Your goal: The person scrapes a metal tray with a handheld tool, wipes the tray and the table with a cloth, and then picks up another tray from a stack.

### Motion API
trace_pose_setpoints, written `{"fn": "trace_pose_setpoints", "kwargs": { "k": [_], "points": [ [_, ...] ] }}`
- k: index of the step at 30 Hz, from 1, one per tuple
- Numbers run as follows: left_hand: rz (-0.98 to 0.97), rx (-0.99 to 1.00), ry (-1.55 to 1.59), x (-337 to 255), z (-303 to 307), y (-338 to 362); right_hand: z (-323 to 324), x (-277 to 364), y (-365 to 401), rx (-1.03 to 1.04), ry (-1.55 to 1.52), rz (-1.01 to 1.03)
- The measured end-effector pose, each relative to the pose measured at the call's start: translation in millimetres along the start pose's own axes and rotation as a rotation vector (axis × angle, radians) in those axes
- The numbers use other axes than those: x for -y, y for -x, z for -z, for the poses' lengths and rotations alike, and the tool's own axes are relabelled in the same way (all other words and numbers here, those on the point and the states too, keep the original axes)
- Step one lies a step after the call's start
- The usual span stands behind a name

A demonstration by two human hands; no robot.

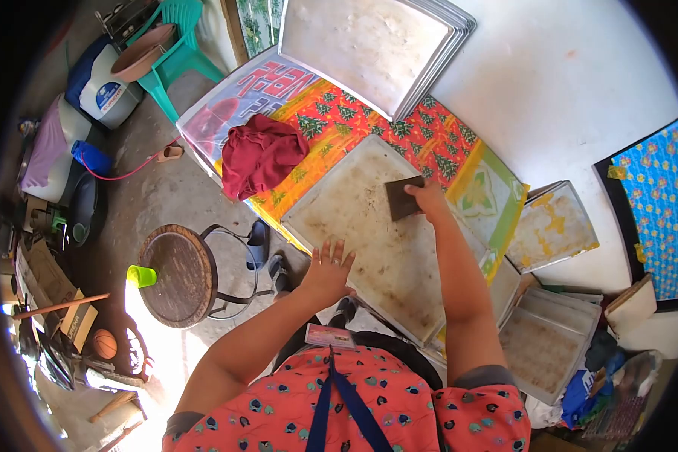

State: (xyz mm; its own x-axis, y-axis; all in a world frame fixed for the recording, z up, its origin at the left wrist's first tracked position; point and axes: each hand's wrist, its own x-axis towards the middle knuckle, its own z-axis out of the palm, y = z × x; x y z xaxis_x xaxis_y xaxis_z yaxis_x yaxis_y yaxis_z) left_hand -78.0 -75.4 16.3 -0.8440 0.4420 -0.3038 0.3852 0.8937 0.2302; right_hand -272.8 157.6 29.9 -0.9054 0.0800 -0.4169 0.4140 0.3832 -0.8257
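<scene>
In the head view a worn metal baking tray (354, 203) with brown stains lies on the table in front of me. My right hand (430, 199) grips a dark, flat, square pad (402, 202) by its right side and holds it against the tray's far right part. The pad's exact kind cannot be made out. My left hand (328, 273) rests at the tray's near left edge with its fingers spread, holding nothing. A crumpled maroon cloth (264, 156) sits on the table to the left of the tray.
A stack of metal trays (365, 49) stands at the table's far end. More trays (550, 343) lean at the right, near plastic bags (587, 392). On the left are a round wooden stool (177, 275) with a lime-green cup (142, 276) and a green chair (177, 64).
</scene>
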Motion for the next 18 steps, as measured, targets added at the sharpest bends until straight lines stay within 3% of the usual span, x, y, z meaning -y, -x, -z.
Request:
{"fn": "trace_pose_setpoints", "kwargs": {
  "k": [1,4,7,10,13,16,18],
  "points": [
    [0.007,-0.009,0.003,0.8,0.6,-1.4,0.7,4.6,-2.6,-0.082,-0.016,0.011],
    [0.005,-0.011,0.009,0.8,-0.8,-1.7,-6.8,2.3,-0.6,0.19,0.025,-0.006],
    [0.006,-0.019,0.026,1.1,-0.5,-1.5,1.3,7.9,-5.2,-0.079,0.035,0.079],
    [0.003,-0.016,0.019,1.3,-1.0,-1.3,-4.1,4.3,-3.5,0.171,0.134,0.008],
    [0.001,-0.02,0.019,1.5,-0.3,-1.0,4.4,2.0,-9.9,-0.13,-0.01,0.071],
    [0.005,0.001,0.009,0.9,-0.1,-2.0,-5.9,0.2,-4.6,0.19,0.041,-0.01],
    [0.002,0.0,0.014,-0.4,-0.2,0.1,-3.3,4.9,-5.8,-0.041,0.002,0.023]
  ]
}}
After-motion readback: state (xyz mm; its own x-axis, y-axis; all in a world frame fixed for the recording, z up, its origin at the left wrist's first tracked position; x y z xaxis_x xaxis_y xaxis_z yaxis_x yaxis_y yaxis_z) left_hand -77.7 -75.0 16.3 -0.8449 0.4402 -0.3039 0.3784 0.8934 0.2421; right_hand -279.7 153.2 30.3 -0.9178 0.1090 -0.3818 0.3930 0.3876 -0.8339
